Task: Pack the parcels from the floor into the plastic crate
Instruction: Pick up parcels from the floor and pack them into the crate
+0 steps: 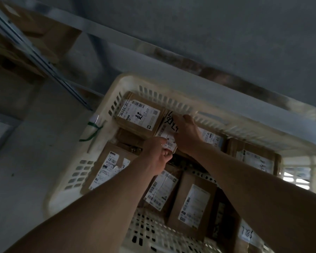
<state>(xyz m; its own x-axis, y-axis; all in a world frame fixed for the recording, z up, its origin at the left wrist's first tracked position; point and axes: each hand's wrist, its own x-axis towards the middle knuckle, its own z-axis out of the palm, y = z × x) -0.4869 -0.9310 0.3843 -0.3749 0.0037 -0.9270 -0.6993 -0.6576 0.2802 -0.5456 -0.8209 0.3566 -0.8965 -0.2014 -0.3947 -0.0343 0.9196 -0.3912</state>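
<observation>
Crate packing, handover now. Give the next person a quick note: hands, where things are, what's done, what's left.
Left hand: gripping the near edge of a labelled parcel with black handwriting on it.
Right hand: flat on top of the same parcel, pressing it against the crate's far wall.
Plastic crate: holds several brown parcels, including one in the far left corner, one on the left side and one near the front.
Done: most of the crate is packed.
Left: seat this parcel and let go. No floor parcels are in view, so check for any remaining.
</observation>
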